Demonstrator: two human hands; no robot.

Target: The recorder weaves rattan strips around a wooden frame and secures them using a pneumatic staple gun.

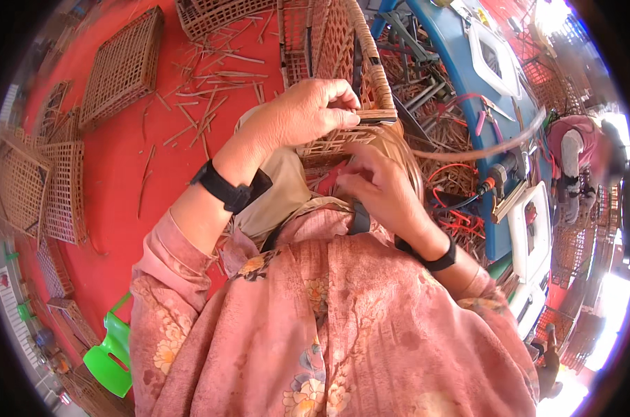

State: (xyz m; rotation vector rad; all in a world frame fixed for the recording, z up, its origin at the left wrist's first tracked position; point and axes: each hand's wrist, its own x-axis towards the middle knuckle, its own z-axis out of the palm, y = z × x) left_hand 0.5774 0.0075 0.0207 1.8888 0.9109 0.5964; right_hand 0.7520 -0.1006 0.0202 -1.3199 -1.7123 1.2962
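Note:
A woven rattan basket (339, 42) with a cane-wrapped edge stands in front of me, its near corner over my lap. My left hand (308, 111) is closed, thumb and fingers pinching the near rim beside a dark strip at the corner. Just below and to the right, my right hand (377, 182) has its fingers curled in under the basket's near side. Whatever they hold is hidden. A long, pale cane strip (482, 153) bows out to the right from near the basket's corner.
Loose cane offcuts (204, 118) litter the red floor (120, 181). A blue table (497, 233) at right bears a power drill (492, 181) and pink-handled pliers (483, 119). Rattan trays (124, 66) lie at left, near a green plastic stool (113, 354). Another person (579, 146) is at far right.

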